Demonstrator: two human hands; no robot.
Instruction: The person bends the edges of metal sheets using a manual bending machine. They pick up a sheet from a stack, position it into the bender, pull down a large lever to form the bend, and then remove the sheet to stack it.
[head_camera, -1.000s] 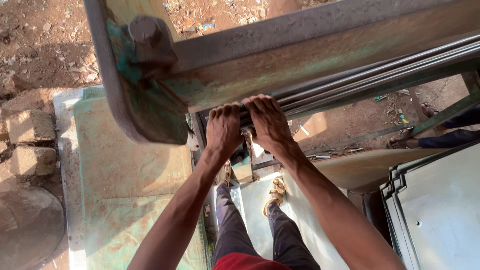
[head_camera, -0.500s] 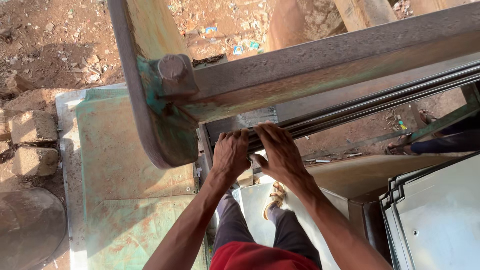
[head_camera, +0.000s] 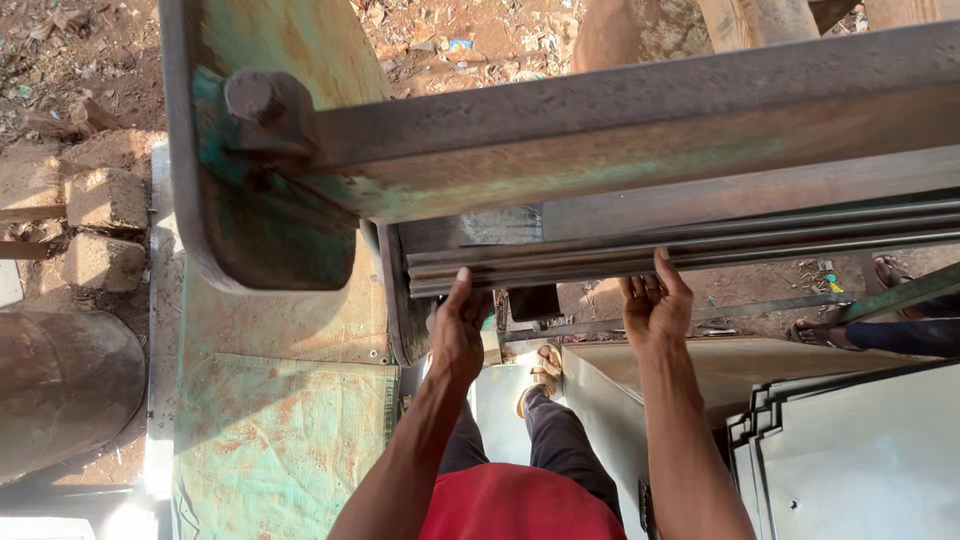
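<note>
A folded strip of grey sheet metal (head_camera: 700, 245) lies along the underside of a heavy rusty steel beam (head_camera: 640, 130) of a green-painted bending machine. My left hand (head_camera: 458, 330) reaches up and presses against the strip's near edge at its left end. My right hand (head_camera: 655, 300) touches the same edge further right, palm up with fingers spread. Both forearms rise from the bottom of the view, above my red shirt and dark trousers. A large bolt head (head_camera: 262, 100) fixes the beam to the machine's curved side plate (head_camera: 255, 200).
A stack of grey metal sheets (head_camera: 850, 450) leans at the lower right. Another person's sandalled foot (head_camera: 820, 330) stands on the dirt at right. Stone blocks (head_camera: 100, 225) and a round drum (head_camera: 60, 385) sit at left. A worn green panel (head_camera: 280, 430) lies below.
My hands, held close together on the strip a second ago, have moved apart along its edge. The view has shifted closer to the beam.
</note>
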